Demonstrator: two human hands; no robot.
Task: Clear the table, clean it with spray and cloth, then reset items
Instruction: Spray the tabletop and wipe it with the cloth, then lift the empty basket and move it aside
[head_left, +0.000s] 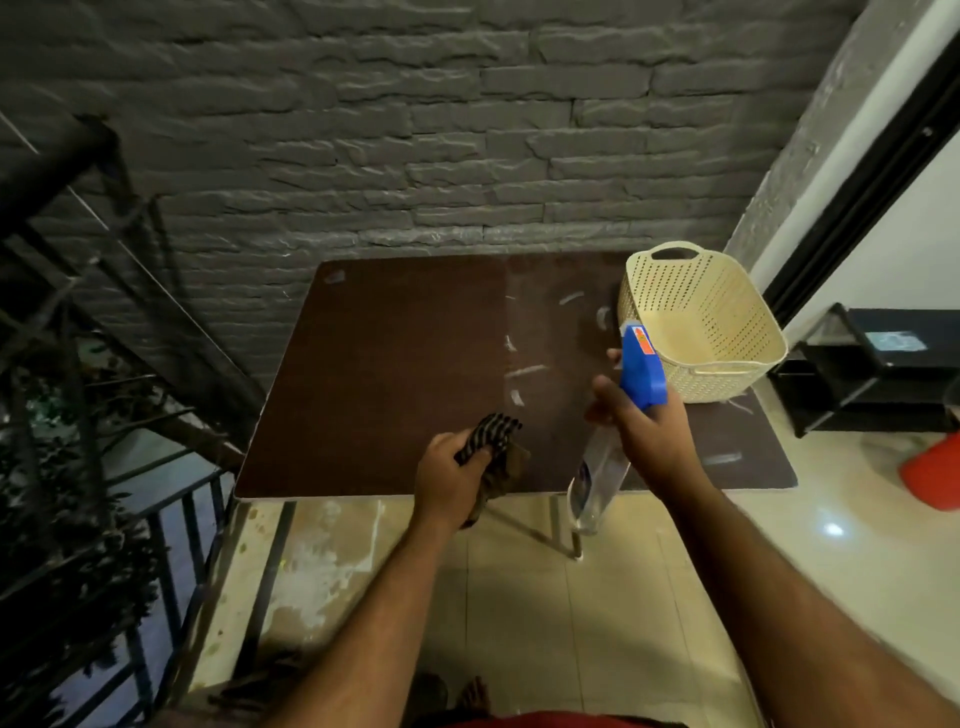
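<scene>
My right hand grips the spray aimed at the table, my left hand bunches the cloth, ready to wipe.

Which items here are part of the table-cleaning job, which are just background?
In the job:
- spray bottle, in right hand
- striped cloth, in left hand
- brown table
- cream basket, on the table's right side

Background:
- black rack
- red tub
- railing
</scene>
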